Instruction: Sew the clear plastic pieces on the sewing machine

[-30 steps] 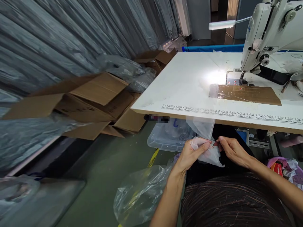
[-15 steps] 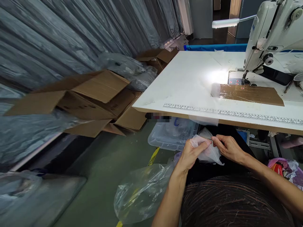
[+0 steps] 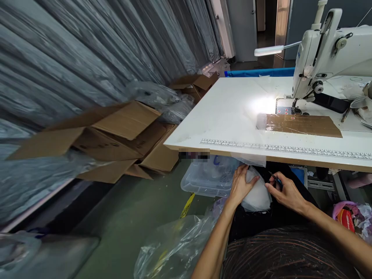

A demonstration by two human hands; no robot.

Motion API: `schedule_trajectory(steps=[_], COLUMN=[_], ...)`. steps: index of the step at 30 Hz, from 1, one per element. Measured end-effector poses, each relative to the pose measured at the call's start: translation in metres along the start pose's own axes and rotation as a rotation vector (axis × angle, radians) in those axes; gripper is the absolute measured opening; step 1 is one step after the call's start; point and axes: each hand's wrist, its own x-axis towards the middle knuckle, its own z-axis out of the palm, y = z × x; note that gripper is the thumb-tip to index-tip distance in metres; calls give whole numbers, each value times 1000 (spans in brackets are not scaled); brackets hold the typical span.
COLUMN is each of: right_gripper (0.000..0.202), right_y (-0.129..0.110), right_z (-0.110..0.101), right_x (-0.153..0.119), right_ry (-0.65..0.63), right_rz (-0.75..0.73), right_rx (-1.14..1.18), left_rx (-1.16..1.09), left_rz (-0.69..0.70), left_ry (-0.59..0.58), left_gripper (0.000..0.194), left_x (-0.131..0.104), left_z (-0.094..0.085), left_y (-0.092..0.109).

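A white sheer cloth piece [image 3: 256,197] rests on my dark-clothed lap, below the table's front edge. My left hand [image 3: 241,185] grips its upper left side, with the thumb lying across the cloth and the fingers at its far edge. Just to the right of the cloth, my right hand [image 3: 286,193] is closed around a small dark pointed tool [image 3: 277,181]. The tool's slim tip points up and left; most of its body is hidden in the fingers, so its exact kind cannot be made out.
A white sewing table [image 3: 221,112] with a printed ruler carries a sewing machine [image 3: 308,58], a brown cardboard strip [image 3: 305,126] and a black phone [image 3: 331,104]. Left are an open carton [image 3: 116,120], a clear plastic box [image 3: 200,180] and a plastic bag [image 3: 174,248]. A pink bin [image 3: 337,209] stands right.
My hands have moved apart from a pinch together at the cloth. The right has drawn off to the right with the tool showing. The cloth lies more spread out; the view has tilted up.
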Motion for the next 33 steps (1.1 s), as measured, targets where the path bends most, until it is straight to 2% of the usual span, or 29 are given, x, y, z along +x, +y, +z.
schedule_trajectory(steps=[2, 4, 6, 8, 10, 12, 14, 16, 19, 22, 26, 28, 30, 33], right_gripper=[40, 50, 50, 44, 38, 34, 31, 28, 17, 21, 27, 23, 18, 34], right_y=[-5, -11, -17, -21, -25, -29, -33, -36, -35, -31, -28, -29, -30, -33], right_z=[-4, -6, -5, -2, 2, 4, 4, 2, -2, -4, -10, -15, -20, -23], right_x=[7, 15, 23, 28, 28, 22, 11, -4, -27, -43, -49, -45, -36, -20], right_ry=[61, 99, 109, 115, 119, 97, 1, -134, -336, -525, -666, -642, -541, -354], right_rz=[-23, -52, -69, -88, -127, -184, -237, -288, -357, -383, -360, -320, -256, -156], right_rx=[80, 144, 193, 235, 243, 215, 180, 143, 42, -79, -176, -137, -79, -45], left_rx=[48, 102, 129, 35, -244, -585, -813, -903, -949, -881, -583, -504, -480, -478], left_rz=[24, 58, 122, 196, 214, 156, 74, 12, -44, -52, -153, -202, -225, -247], left_ry=[27, 64, 115, 112, -16, -200, -342, -426, -533, -567, -495, -473, -453, -410], left_gripper=[60, 61, 57, 56, 62, 76, 91, 101, 104, 93, 58, 48, 43, 37], left_x=[5, 6, 3, -1, -4, -6, -6, -5, -5, -9, -21, -28, -34, -42], left_z=[3, 2, -2, -8, -15, -22, -31, -39, -49, -53, -52, -52, -51, -50], left_y=[-5, -6, -1, 8, 19, 29, 35, 38, 42, 49, 59, 61, 61, 59])
